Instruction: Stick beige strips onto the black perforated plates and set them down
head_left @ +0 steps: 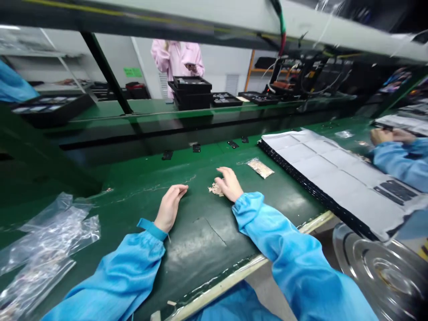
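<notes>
My left hand (170, 207) is over the green mat with its fingertips pressed together, and whatever they may pinch is too small to make out. To its right, my right hand (230, 183) reaches over a small pile of pale beige pieces (214, 189), thumb and forefinger apart. The hand hides part of that pile. Beyond it lies a clear plastic bag of similar beige pieces (261, 168). Several small flat black parts (196, 148) are spread along the back of the green bench (200, 240).
Crumpled clear plastic bags (56, 240) lie at the left. A stack of black trays covered with white sheeting (321, 165) stands at the right, beside another person's hands (389, 136). A shelf crosses behind, bearing stacked black trays (192, 91); a person in pink (175, 58) stands beyond.
</notes>
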The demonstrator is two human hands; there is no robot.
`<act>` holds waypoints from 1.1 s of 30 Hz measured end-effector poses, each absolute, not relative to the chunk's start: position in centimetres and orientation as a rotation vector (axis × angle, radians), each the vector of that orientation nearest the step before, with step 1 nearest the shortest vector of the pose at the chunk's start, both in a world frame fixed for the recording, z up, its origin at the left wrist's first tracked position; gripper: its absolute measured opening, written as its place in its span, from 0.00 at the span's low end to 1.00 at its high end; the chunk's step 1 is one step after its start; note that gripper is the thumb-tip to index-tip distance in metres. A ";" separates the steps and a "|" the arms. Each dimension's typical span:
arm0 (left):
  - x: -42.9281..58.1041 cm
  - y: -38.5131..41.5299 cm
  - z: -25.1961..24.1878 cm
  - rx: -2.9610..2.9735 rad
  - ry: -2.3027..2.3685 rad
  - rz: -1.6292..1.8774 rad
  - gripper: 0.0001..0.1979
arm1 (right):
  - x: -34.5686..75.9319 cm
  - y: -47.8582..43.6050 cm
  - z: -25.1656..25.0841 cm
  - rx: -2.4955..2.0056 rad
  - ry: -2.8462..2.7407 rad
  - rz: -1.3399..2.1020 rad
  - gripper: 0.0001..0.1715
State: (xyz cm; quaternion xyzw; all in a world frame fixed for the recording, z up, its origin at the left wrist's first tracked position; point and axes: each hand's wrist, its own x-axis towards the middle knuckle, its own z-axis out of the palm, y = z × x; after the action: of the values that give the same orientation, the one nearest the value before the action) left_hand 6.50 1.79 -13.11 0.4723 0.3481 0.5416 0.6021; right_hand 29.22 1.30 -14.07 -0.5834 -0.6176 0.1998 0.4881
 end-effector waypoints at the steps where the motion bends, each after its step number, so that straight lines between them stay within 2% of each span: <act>1: 5.4 1.8 -13.1 1.106 0.820 1.253 0.11 | 29.8 1.0 -14.3 -1.422 -1.437 0.474 0.24; 10: 1.1 3.1 -13.0 1.348 0.979 1.185 0.12 | 28.2 2.4 -14.8 -1.288 -1.190 0.557 0.31; 15: 1.6 4.9 -12.7 1.538 1.078 1.115 0.09 | 28.3 4.2 -13.6 -1.265 -1.141 0.563 0.25; 22: 1.9 4.3 -12.4 1.718 1.079 1.030 0.07 | 31.4 5.6 -13.5 -1.375 -1.028 0.818 0.27; 28: -0.4 3.0 -9.2 1.928 1.124 0.974 0.05 | 31.6 5.6 -13.1 -1.365 -1.080 1.005 0.25; 33: -11.0 2.0 -5.3 1.981 1.443 0.980 0.10 | 32.4 5.7 -13.9 -1.426 -1.157 0.971 0.21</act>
State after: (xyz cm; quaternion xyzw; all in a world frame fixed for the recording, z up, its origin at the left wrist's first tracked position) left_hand -11.02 2.01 -5.33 0.7270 0.5295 0.3596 0.2485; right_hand 32.37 5.75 -13.94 -0.5916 -0.4798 0.4029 0.5074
